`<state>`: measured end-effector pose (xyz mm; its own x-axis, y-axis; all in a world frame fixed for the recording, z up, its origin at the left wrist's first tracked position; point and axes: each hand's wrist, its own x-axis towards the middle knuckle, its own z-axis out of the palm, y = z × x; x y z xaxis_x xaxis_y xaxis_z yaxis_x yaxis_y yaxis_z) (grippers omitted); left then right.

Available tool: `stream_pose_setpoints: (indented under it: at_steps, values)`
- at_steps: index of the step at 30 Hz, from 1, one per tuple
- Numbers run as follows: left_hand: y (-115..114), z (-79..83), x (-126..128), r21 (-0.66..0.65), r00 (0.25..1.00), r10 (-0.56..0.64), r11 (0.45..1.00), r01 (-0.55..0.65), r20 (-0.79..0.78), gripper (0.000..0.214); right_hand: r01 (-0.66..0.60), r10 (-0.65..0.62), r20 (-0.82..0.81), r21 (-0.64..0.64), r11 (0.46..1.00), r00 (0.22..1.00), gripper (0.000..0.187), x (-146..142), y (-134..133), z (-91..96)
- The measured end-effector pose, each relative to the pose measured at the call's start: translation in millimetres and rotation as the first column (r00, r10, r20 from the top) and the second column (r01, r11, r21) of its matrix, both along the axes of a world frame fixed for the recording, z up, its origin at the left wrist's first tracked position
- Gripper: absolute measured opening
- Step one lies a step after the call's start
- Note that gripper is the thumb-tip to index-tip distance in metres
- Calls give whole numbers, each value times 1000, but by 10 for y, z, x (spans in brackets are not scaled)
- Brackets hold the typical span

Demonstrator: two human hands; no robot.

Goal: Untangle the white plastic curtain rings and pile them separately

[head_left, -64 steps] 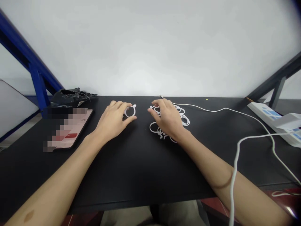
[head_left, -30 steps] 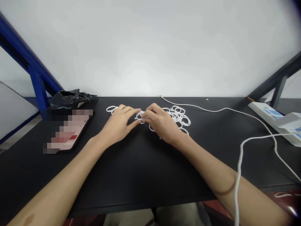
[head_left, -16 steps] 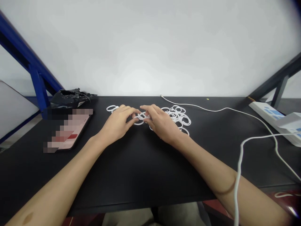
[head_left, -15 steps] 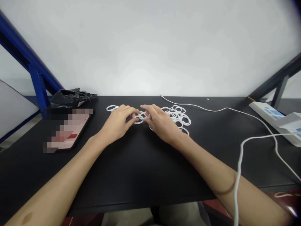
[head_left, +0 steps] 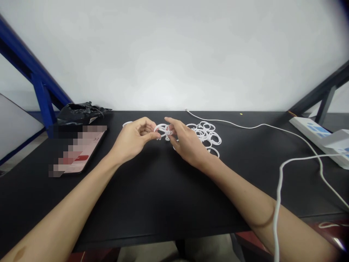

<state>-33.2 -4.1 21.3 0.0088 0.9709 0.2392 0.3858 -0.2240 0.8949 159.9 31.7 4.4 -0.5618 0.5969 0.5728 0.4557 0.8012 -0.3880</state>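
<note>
Between my fingertips are white plastic rings [head_left: 161, 127], overlapping one another and raised a little off the black table; how many I cannot tell. My left hand [head_left: 135, 137] pinches their left side between thumb and fingers. From the other side, my right hand [head_left: 185, 141] grips them near a small tab-like part. Just beyond my right hand lies a loose pile of similar white rings [head_left: 203, 134], partly covered by that hand. Another white ring [head_left: 127, 124] lies behind my left hand, mostly hidden by it.
A phone [head_left: 81, 154] lies at left on the black table [head_left: 163, 203], below a crumpled black plastic bag [head_left: 77, 113]. A white cable [head_left: 231, 124] runs along the right; another loop [head_left: 278, 193] passes over my right forearm. White-and-blue boxes [head_left: 316, 133] stand at far right.
The rings between my hands have been lifted and tilted more upright. My left hand has turned, showing its inner fingers, and now covers more of the ring behind it.
</note>
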Motion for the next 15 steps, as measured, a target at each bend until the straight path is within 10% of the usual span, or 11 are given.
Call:
stream_pose_setpoints:
  at_steps: [9,15]
  values:
    - [-14,17,33,-16,995,-17,1000,18,98,19,121,-106,103,-151,981,989,51,1,-39,90]
    - [-22,50,11,-30,967,16,1000,-9,255,24,150,-143,194,-25,988,971,43,27,-29,76]
